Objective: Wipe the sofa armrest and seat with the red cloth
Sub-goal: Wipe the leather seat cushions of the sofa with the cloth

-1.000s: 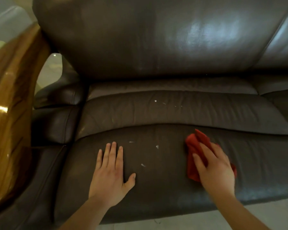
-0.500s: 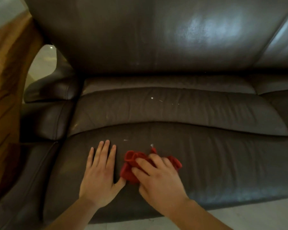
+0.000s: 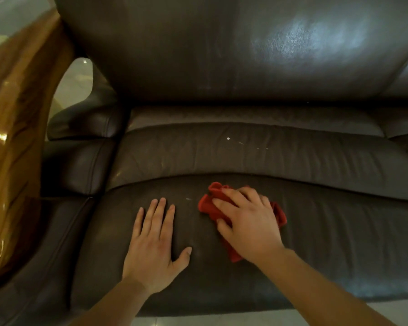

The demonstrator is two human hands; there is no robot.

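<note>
We see a dark brown leather sofa seat [image 3: 316,231] with a pale bluish sheen on its backrest [image 3: 222,55] and small white specks [image 3: 228,138] on the cushion. The crumpled cloth [image 3: 212,208] is plain bright red. The armrest [image 3: 12,142] shows glossy golden-brown wood grain, and the floor [image 3: 386,311] is pale grey.

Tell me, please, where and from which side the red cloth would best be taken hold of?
Probably the bunched folds at its far-left end: the red cloth lies crumpled flat on the seat, the right hand pressing its middle. Come from above, pinching that raised, uncovered clump.
</note>
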